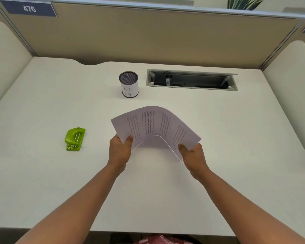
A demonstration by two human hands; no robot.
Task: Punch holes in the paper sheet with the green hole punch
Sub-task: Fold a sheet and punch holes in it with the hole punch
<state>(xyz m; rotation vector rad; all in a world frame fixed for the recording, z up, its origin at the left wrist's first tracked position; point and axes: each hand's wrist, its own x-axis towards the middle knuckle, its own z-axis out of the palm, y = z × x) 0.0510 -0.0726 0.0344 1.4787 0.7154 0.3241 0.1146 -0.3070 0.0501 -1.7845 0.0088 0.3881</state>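
Observation:
A printed paper sheet (155,124) is held above the middle of the white desk (236,138), bowed upward into an arch. My left hand (120,150) pinches its near left corner, thumb on top. My right hand (194,155) grips its near right corner the same way. The green hole punch (74,139) lies on the desk well to the left of my left hand, apart from the paper and untouched.
A mesh pen cup (129,84) with a white label marked "N" stands behind the paper. To its right an open cable tray (192,80) is set into the desk. Beige partition walls close the back and both sides.

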